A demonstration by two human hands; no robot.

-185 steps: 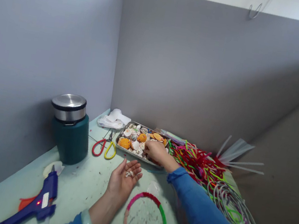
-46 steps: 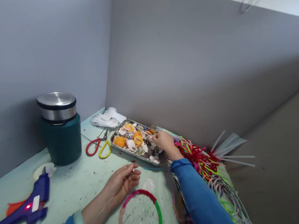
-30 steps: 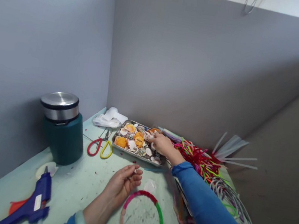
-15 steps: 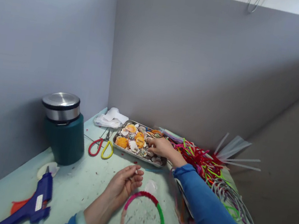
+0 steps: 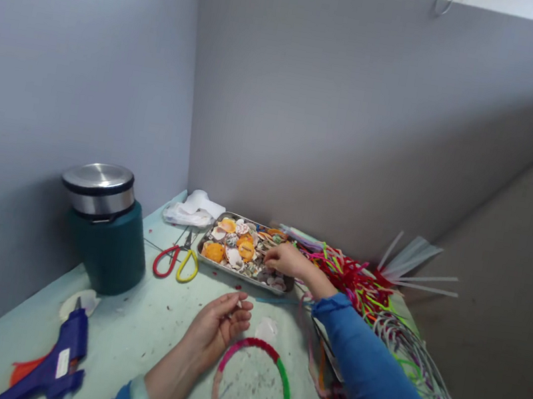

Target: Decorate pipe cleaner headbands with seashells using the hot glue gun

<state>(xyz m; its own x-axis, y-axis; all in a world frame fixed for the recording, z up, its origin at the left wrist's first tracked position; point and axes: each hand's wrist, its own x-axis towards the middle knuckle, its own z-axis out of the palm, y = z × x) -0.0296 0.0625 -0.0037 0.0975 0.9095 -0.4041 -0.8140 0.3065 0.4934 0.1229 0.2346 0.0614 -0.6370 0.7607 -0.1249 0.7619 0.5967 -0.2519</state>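
My right hand point(image 5: 283, 259) reaches into the right part of a metal tray point(image 5: 234, 275) of seashells point(image 5: 235, 259). Its fingers are bent together among the shells, and whatever they pinch is hidden. My left hand point(image 5: 221, 324) hovers palm-up in front of the tray, fingers curled toward the thumb. A tiny pale bit shows near its fingertips, too small to name. Just right of that hand lies a ring wrapped in fuzzy pink, red, green and peach sections point(image 5: 288, 392). A whitish round piece point(image 5: 267, 328) rests on the table above the ring.
Scissors point(image 5: 188, 266) with red and yellow handles lie left of the tray. A blue glue gun point(image 5: 72, 337) and a teal flask point(image 5: 109, 249) stand at the left. Colourful pipe cleaners point(image 5: 355, 281) heap along the right, beside clear sticks point(image 5: 414, 256). Grey panels wall the back and left.
The view has shifted slightly, moving the scene a little left. My right hand's fingers have moved slightly among the shells. The left hand has stayed nearly in place, fingers still curled.
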